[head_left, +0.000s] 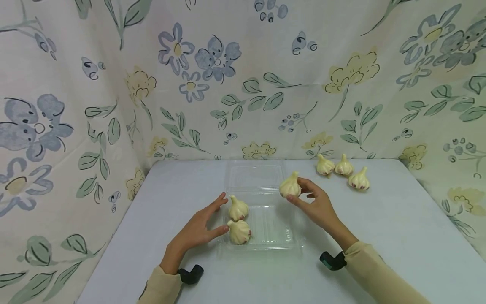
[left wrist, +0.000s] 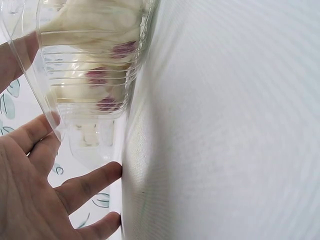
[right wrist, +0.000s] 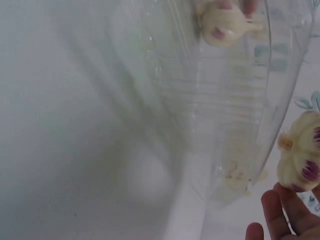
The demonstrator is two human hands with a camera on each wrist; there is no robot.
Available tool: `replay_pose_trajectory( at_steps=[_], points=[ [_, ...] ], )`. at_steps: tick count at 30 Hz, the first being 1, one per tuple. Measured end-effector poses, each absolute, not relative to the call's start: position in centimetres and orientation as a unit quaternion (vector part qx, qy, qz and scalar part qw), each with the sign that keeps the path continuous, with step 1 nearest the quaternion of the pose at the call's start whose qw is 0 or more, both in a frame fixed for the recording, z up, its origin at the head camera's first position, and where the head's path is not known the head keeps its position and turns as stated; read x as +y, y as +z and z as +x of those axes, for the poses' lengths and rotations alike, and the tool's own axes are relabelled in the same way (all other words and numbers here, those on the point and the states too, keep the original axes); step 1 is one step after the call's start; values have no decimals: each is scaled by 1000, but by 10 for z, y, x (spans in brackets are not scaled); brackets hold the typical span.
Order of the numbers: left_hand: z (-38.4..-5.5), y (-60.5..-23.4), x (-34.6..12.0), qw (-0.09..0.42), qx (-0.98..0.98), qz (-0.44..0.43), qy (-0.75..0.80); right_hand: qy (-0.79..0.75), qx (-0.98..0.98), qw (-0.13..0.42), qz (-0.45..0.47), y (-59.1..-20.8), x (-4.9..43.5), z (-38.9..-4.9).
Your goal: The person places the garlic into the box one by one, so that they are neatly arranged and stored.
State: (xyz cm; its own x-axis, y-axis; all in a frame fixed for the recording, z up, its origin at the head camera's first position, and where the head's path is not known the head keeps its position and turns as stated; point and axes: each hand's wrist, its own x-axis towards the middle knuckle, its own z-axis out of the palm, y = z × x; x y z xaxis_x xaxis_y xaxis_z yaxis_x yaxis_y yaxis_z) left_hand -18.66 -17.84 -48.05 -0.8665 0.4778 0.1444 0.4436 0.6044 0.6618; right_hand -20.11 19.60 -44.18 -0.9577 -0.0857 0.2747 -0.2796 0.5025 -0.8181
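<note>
My right hand [head_left: 316, 206] pinches a garlic bulb [head_left: 290, 185] between thumb and fingers, above the right back part of a clear plastic clamshell box [head_left: 271, 228]. In the right wrist view the same garlic bulb [right wrist: 303, 152] shows its root end and purple patches. Inside the box's left side sit two garlic bulbs, a back one [head_left: 238, 208] and a front one [head_left: 239, 232]. My left hand [head_left: 197, 227] is spread at the box's left wall, its fingers straight. In the left wrist view the fingertips [left wrist: 54, 119] are right at the clear rim.
The box's lid [head_left: 256, 175] lies folded back behind it. At the table's back right are three more garlic bulbs: one on the left [head_left: 325, 165], one in the middle [head_left: 344, 165] and one on the right [head_left: 359, 179]. A floral curtain [head_left: 243, 84] surrounds the white table [head_left: 387, 236].
</note>
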Motion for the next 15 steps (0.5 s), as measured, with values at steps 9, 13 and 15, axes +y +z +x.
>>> replay_pose_trajectory(
  at_steps=[9,13,15],
  points=[
    [-187,-481,-179,22,897,257,359,488,-857,104,128,-444,184,-200],
    [-187,-481,-179,23,898,257,358,486,-858,99,135,-446,179,-200],
    [-187,-481,-179,23,898,256,358,483,-859,98,143,-446,177,-199]
  ],
)
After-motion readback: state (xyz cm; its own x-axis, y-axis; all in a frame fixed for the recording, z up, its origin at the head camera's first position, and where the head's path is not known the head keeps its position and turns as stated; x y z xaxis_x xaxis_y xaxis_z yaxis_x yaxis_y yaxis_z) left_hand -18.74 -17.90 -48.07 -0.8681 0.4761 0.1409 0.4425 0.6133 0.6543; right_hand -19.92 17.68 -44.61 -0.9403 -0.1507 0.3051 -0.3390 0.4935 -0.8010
